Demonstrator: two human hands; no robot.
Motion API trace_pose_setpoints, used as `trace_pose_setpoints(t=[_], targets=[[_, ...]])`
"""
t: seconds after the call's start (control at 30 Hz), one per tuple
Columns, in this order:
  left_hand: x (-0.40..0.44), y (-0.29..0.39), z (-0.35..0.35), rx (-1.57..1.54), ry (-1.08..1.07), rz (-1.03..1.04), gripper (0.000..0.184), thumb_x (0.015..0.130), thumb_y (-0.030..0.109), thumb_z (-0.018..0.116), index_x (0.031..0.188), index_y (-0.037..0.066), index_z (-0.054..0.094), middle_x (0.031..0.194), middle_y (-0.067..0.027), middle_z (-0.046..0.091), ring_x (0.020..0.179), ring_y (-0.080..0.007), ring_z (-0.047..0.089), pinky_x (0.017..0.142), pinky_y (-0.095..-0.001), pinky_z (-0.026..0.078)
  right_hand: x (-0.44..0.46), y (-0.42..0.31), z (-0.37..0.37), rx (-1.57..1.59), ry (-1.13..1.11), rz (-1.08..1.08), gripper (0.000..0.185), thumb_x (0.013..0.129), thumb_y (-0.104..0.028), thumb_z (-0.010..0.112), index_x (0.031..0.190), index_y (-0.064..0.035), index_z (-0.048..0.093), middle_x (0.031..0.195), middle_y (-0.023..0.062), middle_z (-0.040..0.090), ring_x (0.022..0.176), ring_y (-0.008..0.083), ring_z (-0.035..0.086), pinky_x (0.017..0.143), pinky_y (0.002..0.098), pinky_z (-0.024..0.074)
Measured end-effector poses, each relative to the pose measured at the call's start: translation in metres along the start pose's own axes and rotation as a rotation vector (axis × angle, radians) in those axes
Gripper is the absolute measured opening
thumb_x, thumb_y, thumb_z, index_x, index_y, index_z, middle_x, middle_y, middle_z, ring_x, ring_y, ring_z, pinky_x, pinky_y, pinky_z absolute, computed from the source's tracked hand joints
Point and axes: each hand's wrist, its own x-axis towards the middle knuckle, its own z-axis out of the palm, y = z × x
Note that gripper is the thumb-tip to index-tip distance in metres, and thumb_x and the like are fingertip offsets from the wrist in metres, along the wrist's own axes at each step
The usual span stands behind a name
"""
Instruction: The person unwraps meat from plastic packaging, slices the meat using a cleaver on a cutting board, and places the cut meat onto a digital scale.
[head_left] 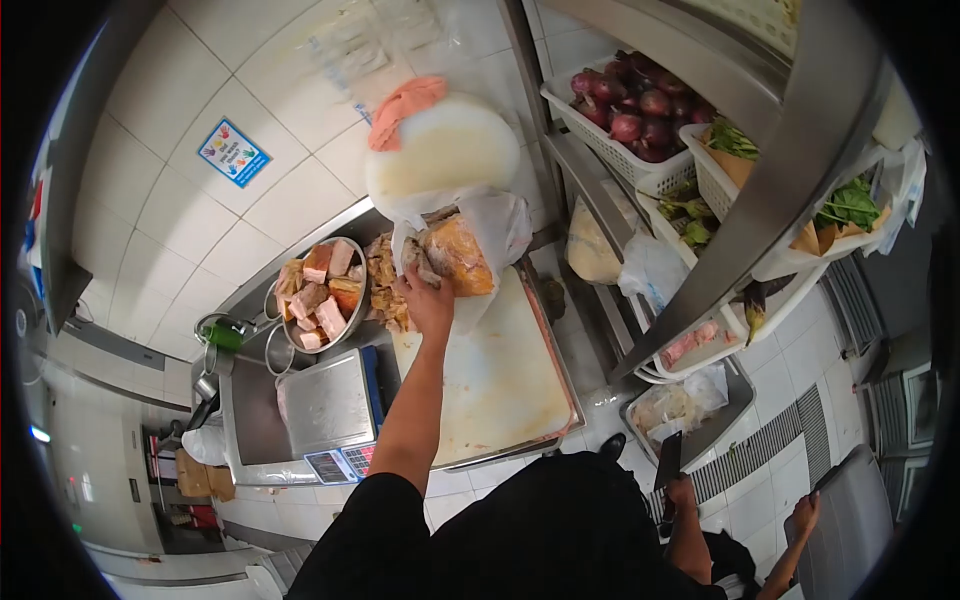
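Note:
My left hand (430, 303) is closed on a greyish piece of meat (416, 262) at the top of the white cutting board (495, 385). Right beside it lies a big browned slab of meat (458, 252), partly inside a clear plastic bag (508, 222). Smaller brown pieces (380, 270) are heaped to the left of the hand. A metal bowl (360, 305) farther left holds several meat chunks. Low on the right, my right hand (681, 490) grips a dark-bladed cleaver (670, 458), away from the board.
A digital scale (335, 402) stands left of the board. Behind are a round white board (440, 150) and a pink cloth (405, 108). Shelves at right hold a basket of red onions (640, 105) and greens. Another person's hand (805, 515) is at lower right, near a floor tub (740, 385).

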Motion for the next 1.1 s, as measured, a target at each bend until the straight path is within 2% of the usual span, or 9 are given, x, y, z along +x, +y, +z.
trace_pose_setpoints(t=[0.1,0.2,0.3,0.37,0.47,0.5,0.73,0.87,1.1], targets=[[0.043,-0.033,0.021,-0.148,0.010,0.076,0.056,0.086,0.025,0.063,0.133,-0.003,0.050,0.127,-0.0301,0.055,0.117,-0.0469,0.055,0.098,-0.0504,0.046,-0.007,-0.006,0.004,0.009,-0.025,0.002,0.021,0.083,-0.005,0.051,0.097,0.0077,0.059,0.062,0.0170,0.059,0.044,0.0289,0.062,0.040,0.0418,0.0508],[0.090,-0.044,0.021,-0.237,-0.118,-0.116,0.055,0.090,0.030,0.054,0.130,-0.008,0.054,0.125,-0.0338,0.060,0.119,-0.0465,0.056,0.101,-0.0491,0.044,0.070,0.100,-0.005,-0.564,0.040,-0.541,0.019,0.084,-0.005,0.051,0.098,0.0063,0.059,0.063,0.0161,0.060,0.044,0.0274,0.062,0.040,0.0405,0.0505],[0.146,-0.081,0.053,-0.125,-0.213,-0.084,0.050,0.091,0.029,0.049,0.123,-0.008,0.059,0.125,-0.0338,0.061,0.117,-0.0462,0.059,0.099,-0.0476,0.046,-0.003,0.022,-0.005,-0.138,-0.031,-0.011,0.018,0.085,-0.007,0.053,0.097,0.0057,0.059,0.064,0.0147,0.061,0.044,0.0265,0.062,0.040,0.0395,0.0505],[0.187,-0.126,0.094,0.160,-0.658,0.117,0.043,0.087,0.023,0.052,0.115,-0.008,0.064,0.119,-0.0324,0.065,0.113,-0.0448,0.063,0.096,-0.0468,0.049,-0.045,-0.015,-0.006,-0.148,-0.010,0.005,0.018,0.085,-0.007,0.054,0.097,0.0058,0.059,0.064,0.0142,0.060,0.044,0.0261,0.062,0.040,0.0394,0.0507],[0.176,-0.020,0.025,0.304,-0.819,0.033,0.035,0.083,0.019,0.054,0.101,-0.007,0.070,0.109,-0.0318,0.068,0.108,-0.0432,0.066,0.094,-0.0456,0.052,-0.065,-0.010,-0.007,-0.200,0.060,0.044,0.019,0.086,-0.010,0.056,0.097,0.0057,0.058,0.062,0.0124,0.059,0.044,0.0248,0.062,0.040,0.0386,0.0504],[0.171,-0.033,0.043,0.283,-0.600,0.084,0.031,0.080,0.016,0.056,0.096,-0.005,0.072,0.108,-0.0305,0.069,0.108,-0.0402,0.067,0.094,-0.0453,0.051,-0.074,-0.012,-0.010,-0.184,0.075,0.048,0.019,0.087,-0.011,0.056,0.096,0.0054,0.058,0.062,0.0121,0.059,0.044,0.0244,0.062,0.040,0.0383,0.0503],[0.191,-0.042,0.060,0.245,-0.805,0.192,0.034,0.081,0.022,0.058,0.105,0.005,0.075,0.111,-0.0210,0.072,0.105,-0.0363,0.069,0.092,-0.0433,0.052,-0.135,-0.011,-0.019,-0.148,0.223,-0.193,0.012,0.086,-0.011,0.059,0.091,-0.0018,0.053,0.061,0.0082,0.054,0.042,0.0169,0.053,0.039,0.0326,0.0458],[0.205,-0.056,0.081,0.331,-0.877,0.109,0.035,0.084,0.025,0.060,0.113,0.012,0.075,0.116,-0.0130,0.073,0.108,-0.0313,0.068,0.093,-0.0417,0.051,-0.211,-0.144,0.008,-0.223,0.182,-0.277,0.023,0.091,-0.022,0.060,0.092,0.0004,0.054,0.061,0.0069,0.054,0.049,0.0169,0.056,0.045,0.0338,0.0466],[0.208,-0.071,0.089,0.478,-0.800,0.082,0.053,0.092,0.050,0.053,0.133,0.018,0.064,0.136,-0.0106,0.063,0.126,-0.0335,0.059,0.102,-0.0456,0.048,-0.231,-0.332,0.099,-0.746,0.002,-0.586,0.032,0.093,-0.032,0.062,0.109,-0.0039,0.060,0.089,0.0227,0.070,0.086,0.0444,0.067,0.076,0.0513,0.0511]])
